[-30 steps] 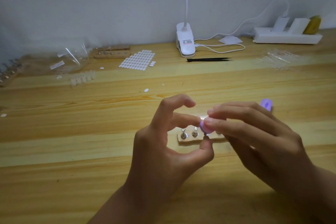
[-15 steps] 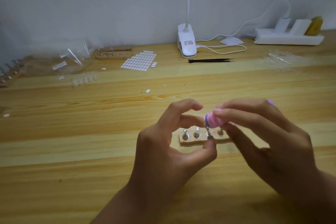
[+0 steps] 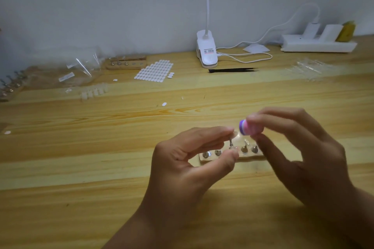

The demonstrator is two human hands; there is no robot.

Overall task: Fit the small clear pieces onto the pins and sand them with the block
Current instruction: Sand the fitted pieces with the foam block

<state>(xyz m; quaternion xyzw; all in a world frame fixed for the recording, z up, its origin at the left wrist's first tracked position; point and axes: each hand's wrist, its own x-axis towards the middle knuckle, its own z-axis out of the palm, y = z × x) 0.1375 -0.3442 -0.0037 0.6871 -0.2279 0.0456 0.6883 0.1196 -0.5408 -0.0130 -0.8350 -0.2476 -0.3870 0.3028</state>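
Observation:
A small wooden pin holder (image 3: 249, 157) lies on the table in front of me, with several metal pins standing in it. My left hand (image 3: 188, 166) pinches one metal pin (image 3: 231, 143) between thumb and fingertips, lifted just above the holder. A small clear piece (image 3: 235, 133) sits on its top. My right hand (image 3: 303, 151) grips a pink and purple sanding block (image 3: 248, 127) by the fingertips, its purple end close against the clear piece.
A white clip lamp (image 3: 206, 50) and black tweezers (image 3: 232, 70) sit at the back. A sheet of white oval stickers (image 3: 154, 70), a second wooden holder (image 3: 126, 63), clear pieces (image 3: 94, 92) and plastic bags (image 3: 81, 70) lie back left. A power strip (image 3: 317, 44) is back right.
My left hand has lifted the pin out of the holder. My right hand has raised the block up and to the right; the view has shifted slightly.

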